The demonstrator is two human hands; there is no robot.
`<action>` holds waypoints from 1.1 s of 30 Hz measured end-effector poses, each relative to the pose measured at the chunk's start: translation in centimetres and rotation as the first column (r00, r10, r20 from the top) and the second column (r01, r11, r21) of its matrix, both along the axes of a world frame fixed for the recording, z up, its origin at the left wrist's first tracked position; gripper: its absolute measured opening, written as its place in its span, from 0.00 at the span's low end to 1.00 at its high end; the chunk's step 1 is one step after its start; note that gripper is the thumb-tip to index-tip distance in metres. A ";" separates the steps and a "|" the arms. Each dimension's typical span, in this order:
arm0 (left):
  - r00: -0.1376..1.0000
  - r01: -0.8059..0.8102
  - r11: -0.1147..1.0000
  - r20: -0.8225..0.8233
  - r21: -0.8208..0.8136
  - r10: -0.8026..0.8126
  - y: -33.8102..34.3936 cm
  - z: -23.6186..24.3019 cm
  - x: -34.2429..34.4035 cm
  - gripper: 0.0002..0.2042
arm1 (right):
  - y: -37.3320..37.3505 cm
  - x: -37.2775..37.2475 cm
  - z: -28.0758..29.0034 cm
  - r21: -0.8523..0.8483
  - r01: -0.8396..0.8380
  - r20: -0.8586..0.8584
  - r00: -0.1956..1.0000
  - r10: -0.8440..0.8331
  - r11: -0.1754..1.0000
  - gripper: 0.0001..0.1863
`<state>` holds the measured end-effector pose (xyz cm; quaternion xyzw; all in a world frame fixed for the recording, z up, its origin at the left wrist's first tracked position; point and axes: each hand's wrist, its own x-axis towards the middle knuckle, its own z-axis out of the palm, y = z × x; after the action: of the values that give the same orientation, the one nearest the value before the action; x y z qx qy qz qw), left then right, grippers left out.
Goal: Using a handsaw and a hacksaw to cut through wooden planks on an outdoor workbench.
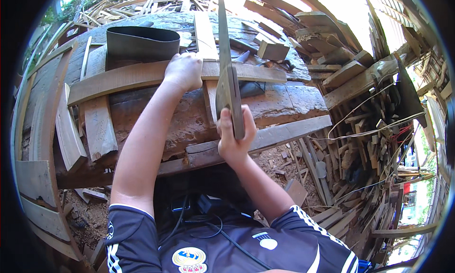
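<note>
Sawing calls for a firmly pinned workpiece and a blade kept true to its cut. The right hand [233,135] has its fingers wrapped closed around the wooden handle of the saw [226,79], whose long blade runs straight away from those fingers, edge-on, across the plank [128,76]. The left hand [184,70] presses down on the plank just left of the blade, fingers curled over its far edge and holding it against the log [189,116] that serves as worktop. Both forearms reach forward, the left nearly straight, the right bent at the elbow. In my judgement, steady long strokes and downward pressure close beside the cut would limit chatter. A dark band [142,42] stands beyond the left fingers.
</note>
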<state>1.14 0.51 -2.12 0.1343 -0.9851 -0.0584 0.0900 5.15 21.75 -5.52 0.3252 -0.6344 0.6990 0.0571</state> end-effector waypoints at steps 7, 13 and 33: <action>0.998 0.049 0.999 -0.046 -0.009 -0.049 0.2 0.0 0.4 0.18 | -2.9 -3.8 1.5 0.029 0.010 -0.006 1.000 -0.010 1.000 0.10; 0.995 0.019 1.000 -0.101 -0.016 -0.021 -0.8 -0.7 -0.3 0.19 | -5.3 -5.8 1.9 0.041 0.096 -0.362 0.929 -0.075 0.994 0.09; 1.000 -0.011 1.000 -0.028 -0.024 0.010 -0.8 -0.1 -0.9 0.19 | -9.2 -12.6 0.3 -0.083 -0.074 -0.296 0.954 0.047 0.994 0.15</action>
<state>0.28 -0.28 -2.27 0.1376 -0.9837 -0.0476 0.1056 -7.46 12.58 -5.20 0.4415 -0.5753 0.6733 0.1443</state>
